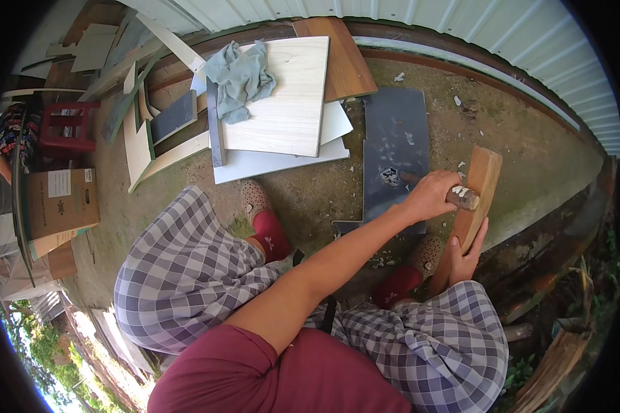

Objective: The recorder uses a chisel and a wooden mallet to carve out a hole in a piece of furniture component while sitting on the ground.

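My left hand [430, 196] reaches across my knees and is closed around a short tool with a brownish, paint-flecked handle [465, 198]. The tool's end rests against a brown wooden plank [482, 175] that stands tilted on the ground by my right foot. My right hand [466, 258] grips the lower part of this plank from behind, fingers pointing up. The tool's working end is hidden by my hand and the plank. A dark grey board [396, 138] with pale chips on it lies flat just left of the plank.
Light wooden panels [293, 96] are stacked ahead with a grey-green cloth [240, 79] on top and a brown board [344, 58] behind. A red stool [65, 131] and a cardboard box [58, 203] stand at left. A corrugated metal wall [461, 34] runs along the back.
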Demonstrator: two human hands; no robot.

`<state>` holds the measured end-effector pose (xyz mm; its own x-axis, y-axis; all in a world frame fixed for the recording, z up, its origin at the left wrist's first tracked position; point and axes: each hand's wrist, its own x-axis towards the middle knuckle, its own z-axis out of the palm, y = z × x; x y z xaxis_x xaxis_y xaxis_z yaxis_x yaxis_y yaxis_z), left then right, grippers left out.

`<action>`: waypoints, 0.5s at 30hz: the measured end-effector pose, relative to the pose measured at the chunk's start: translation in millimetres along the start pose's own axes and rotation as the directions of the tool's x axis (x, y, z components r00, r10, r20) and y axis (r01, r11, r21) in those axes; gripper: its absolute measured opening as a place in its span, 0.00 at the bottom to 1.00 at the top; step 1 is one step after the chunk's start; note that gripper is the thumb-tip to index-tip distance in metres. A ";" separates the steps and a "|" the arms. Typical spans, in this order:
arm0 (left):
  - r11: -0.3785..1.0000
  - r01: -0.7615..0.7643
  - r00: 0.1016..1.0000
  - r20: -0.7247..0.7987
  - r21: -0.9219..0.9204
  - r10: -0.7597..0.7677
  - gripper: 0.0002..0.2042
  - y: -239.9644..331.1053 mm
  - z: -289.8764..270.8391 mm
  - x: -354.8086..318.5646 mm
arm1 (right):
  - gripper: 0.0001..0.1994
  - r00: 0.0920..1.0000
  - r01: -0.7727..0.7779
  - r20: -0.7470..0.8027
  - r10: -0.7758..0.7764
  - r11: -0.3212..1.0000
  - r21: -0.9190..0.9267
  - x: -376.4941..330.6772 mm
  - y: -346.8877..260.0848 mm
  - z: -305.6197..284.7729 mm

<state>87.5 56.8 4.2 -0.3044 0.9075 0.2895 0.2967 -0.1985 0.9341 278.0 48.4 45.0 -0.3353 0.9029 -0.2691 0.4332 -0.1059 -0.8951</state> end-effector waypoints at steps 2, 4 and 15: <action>1.000 0.001 1.000 0.015 -0.024 -0.001 0.14 -1.7 4.5 4.6 | 0.42 1.000 0.022 -0.018 -0.023 0.999 -0.031 3.1 2.2 -1.7; 0.997 0.039 0.999 -0.009 0.062 -0.038 0.14 -5.8 7.6 4.6 | 0.42 0.999 0.023 -0.033 -0.025 0.997 -0.074 0.1 5.2 -3.1; 0.988 0.118 0.992 -0.063 0.098 -0.112 0.14 -13.2 19.4 13.2 | 0.39 0.899 0.209 -0.390 -0.200 0.978 -0.018 -4.0 -45.5 -30.6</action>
<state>97.2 78.5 -8.4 -0.3921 0.8989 0.1958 0.3457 -0.0532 0.9368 285.2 62.3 97.7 -0.0619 0.9952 0.0753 0.3686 0.0929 -0.9249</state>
